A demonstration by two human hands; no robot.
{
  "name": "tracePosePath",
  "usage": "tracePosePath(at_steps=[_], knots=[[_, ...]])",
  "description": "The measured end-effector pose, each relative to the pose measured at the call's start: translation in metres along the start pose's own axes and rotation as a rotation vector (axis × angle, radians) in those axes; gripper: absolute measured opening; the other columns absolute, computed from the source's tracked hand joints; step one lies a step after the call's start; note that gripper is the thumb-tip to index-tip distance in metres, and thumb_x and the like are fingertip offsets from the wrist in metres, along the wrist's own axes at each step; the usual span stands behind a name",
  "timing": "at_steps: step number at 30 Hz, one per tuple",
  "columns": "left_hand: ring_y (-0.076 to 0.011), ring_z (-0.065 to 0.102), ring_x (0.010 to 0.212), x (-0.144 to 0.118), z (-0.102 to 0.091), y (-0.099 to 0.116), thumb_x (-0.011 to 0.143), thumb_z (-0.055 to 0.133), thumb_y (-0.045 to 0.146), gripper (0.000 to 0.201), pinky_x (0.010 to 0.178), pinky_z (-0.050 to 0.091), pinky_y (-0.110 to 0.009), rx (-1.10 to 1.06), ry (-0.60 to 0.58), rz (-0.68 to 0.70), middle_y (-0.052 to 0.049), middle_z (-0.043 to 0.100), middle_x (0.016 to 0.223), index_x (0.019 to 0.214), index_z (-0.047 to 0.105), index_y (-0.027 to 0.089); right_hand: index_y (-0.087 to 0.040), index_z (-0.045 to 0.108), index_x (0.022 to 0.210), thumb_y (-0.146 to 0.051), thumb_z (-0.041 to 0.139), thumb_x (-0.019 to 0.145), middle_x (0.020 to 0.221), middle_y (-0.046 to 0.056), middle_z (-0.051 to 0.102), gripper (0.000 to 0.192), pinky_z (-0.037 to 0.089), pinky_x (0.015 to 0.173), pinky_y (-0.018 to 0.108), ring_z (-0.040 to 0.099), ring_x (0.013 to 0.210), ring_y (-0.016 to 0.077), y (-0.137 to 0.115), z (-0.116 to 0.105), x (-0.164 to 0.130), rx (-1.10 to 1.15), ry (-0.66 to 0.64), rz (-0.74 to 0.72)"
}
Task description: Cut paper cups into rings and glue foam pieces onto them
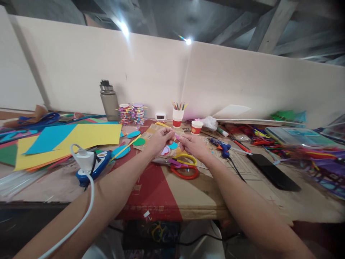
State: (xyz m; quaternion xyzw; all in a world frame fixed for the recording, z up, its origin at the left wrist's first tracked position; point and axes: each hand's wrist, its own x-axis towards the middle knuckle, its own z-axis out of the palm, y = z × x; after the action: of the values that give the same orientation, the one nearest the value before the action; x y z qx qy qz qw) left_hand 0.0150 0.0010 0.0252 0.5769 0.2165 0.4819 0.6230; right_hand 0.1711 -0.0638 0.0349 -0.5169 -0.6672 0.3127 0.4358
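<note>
Our left hand is nearly closed, thumb and fingertips pinching one end of a small purple strip; our right hand, likewise drawn together, pinches the other end. We hold the strip between our hands, above the cardboard. Scissors with yellow and red handles lie just below, nearer us. Beyond our hands stand two paper cups, one holding pencils.

Held piece — pinkish purple; scissor handles — red, yellow.
</note>
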Motion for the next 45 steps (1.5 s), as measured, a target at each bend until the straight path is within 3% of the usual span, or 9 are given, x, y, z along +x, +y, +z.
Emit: tracePosePath(at_steps=[7, 13, 17, 20, 24, 27, 33, 37, 45], knots=[[-0.0054, 0.048, 0.046, -0.001, 0.001, -0.003, 0.065, 0.082, 0.044, 0.041, 0.044, 0.034, -0.018, 0.015, -0.007, 0.0, 0.003, 0.059, 0.061, 0.077, 0.056, 0.015, -0.02, 0.052, 0.053, -0.048, 0.049, 0.088, 0.049, -0.003, 0.048, 0.045, 0.029, 0.05, 0.025, 0.038, 0.047, 0.0097, 0.007, 0.005, 0.003, -0.102, 0.076, -0.088], [-0.0041, 0.043, 0.045, -0.002, 0.006, -0.006, 0.069, 0.078, 0.05, 0.041, 0.044, 0.031, -0.018, -0.013, 0.025, 0.015, 0.004, 0.054, 0.058, 0.074, 0.057, 0.015, -0.021, 0.053, 0.06, -0.053, 0.047, 0.089, 0.051, -0.003, 0.048, 0.045, 0.028, 0.046, 0.024, 0.039, 0.046, 0.01, 0.009, 0.011, 0.007, 0.008, 0.045, -0.048], [-0.0034, 0.041, 0.046, -0.002, 0.004, -0.006, 0.065, 0.082, 0.045, 0.041, 0.044, 0.031, -0.016, -0.084, 0.058, -0.016, 0.005, 0.049, 0.055, 0.069, 0.055, 0.015, -0.021, 0.058, 0.087, -0.049, 0.055, 0.085, 0.063, -0.003, 0.056, 0.029, 0.033, 0.047, 0.023, 0.044, 0.05, 0.0101, 0.005, 0.014, 0.005, 0.134, 0.049, -0.007], [-0.0025, 0.042, 0.046, -0.001, 0.001, -0.001, 0.061, 0.086, 0.039, 0.044, 0.045, 0.033, -0.014, -0.267, 0.161, -0.046, 0.007, 0.049, 0.055, 0.069, 0.051, 0.015, -0.023, 0.053, 0.109, -0.04, 0.067, 0.077, 0.078, -0.004, 0.061, 0.039, 0.043, 0.055, 0.024, 0.05, 0.058, 0.0104, 0.001, 0.016, 0.002, 0.208, 0.124, -0.049], [-0.0013, 0.044, 0.045, -0.001, 0.001, 0.002, 0.064, 0.086, 0.033, 0.039, 0.046, 0.036, -0.012, -0.434, 0.231, -0.122, 0.006, 0.052, 0.056, 0.074, 0.053, 0.014, -0.022, 0.059, 0.098, -0.038, 0.066, 0.076, 0.074, -0.003, 0.058, 0.028, 0.046, 0.06, 0.027, 0.052, 0.06, 0.0115, -0.005, 0.02, 0.001, 0.273, 0.217, -0.077], [-0.0037, 0.046, 0.044, -0.004, 0.004, 0.0, 0.073, 0.078, 0.044, 0.038, 0.044, 0.037, -0.014, -0.46, 0.223, -0.18, 0.004, 0.055, 0.058, 0.08, 0.055, 0.015, -0.02, 0.061, 0.093, -0.042, 0.066, 0.074, 0.068, -0.003, 0.057, 0.029, 0.044, 0.055, 0.027, 0.05, 0.055, 0.0116, -0.007, 0.014, 0.009, 0.36, 0.321, -0.067], [-0.0066, 0.046, 0.045, -0.016, 0.011, -0.018, 0.078, 0.067, 0.054, 0.038, 0.043, 0.032, -0.018, -0.114, 0.232, -0.085, 0.003, 0.055, 0.058, 0.084, 0.061, 0.016, -0.018, 0.06, 0.088, -0.042, 0.061, 0.078, 0.059, -0.005, 0.051, 0.026, 0.04, 0.052, 0.026, 0.046, 0.053, 0.011, -0.014, -0.048, 0.064, 0.186, 0.703, -0.146], [-0.0087, 0.043, 0.043, -0.025, 0.02, -0.02, 0.08, 0.065, 0.045, 0.027, 0.045, 0.031, -0.023, 0.149, 0.06, -0.11, 0.003, 0.054, 0.054, 0.076, 0.061, 0.018, -0.018, 0.057, 0.084, -0.037, 0.061, 0.075, 0.07, -0.002, 0.058, 0.021, 0.042, 0.054, 0.026, 0.049, 0.056, 0.0102, -0.013, -0.083, 0.114, 0.02, 0.754, -0.13], [-0.0148, 0.052, 0.059, -0.037, 0.023, 0.0, 0.089, 0.052, 0.035, 0.02, 0.062, 0.038, -0.028, 0.483, -0.02, 0.159, 0.0, 0.058, 0.062, 0.076, 0.062, 0.024, -0.015, 0.06, 0.09, -0.031, 0.052, 0.083, 0.086, 0.006, 0.066, 0.019, 0.046, 0.066, 0.029, 0.057, 0.069, 0.0144, 0.012, -0.083, 0.188, -0.227, 0.756, -0.035]])
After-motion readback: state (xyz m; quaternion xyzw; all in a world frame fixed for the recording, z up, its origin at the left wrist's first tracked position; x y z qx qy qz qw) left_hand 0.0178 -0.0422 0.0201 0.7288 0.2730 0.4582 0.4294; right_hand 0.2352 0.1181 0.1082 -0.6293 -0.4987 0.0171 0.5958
